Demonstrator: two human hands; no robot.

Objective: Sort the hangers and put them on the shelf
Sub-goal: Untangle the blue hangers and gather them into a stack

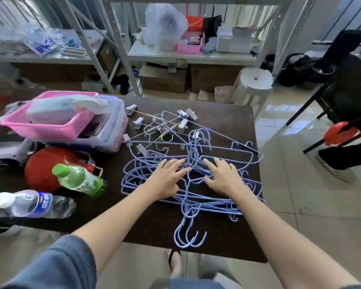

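Hangers (196, 176): blue wire tangle on dark table (223, 117), clip hangers (154, 126) mixed at far edge. Left hand (167, 180), right hand (223, 180) flat on pile, fingers spread, gripping nothing. Advice: align hooks, lift one type first, avoid snagging. Shelf (188, 56) beyond table.

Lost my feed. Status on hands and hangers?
Left hand and right hand flat, open on the blue hangers, gripping nothing. Pile tangled with clip hangers. Nothing shelved. Green bottle close left.
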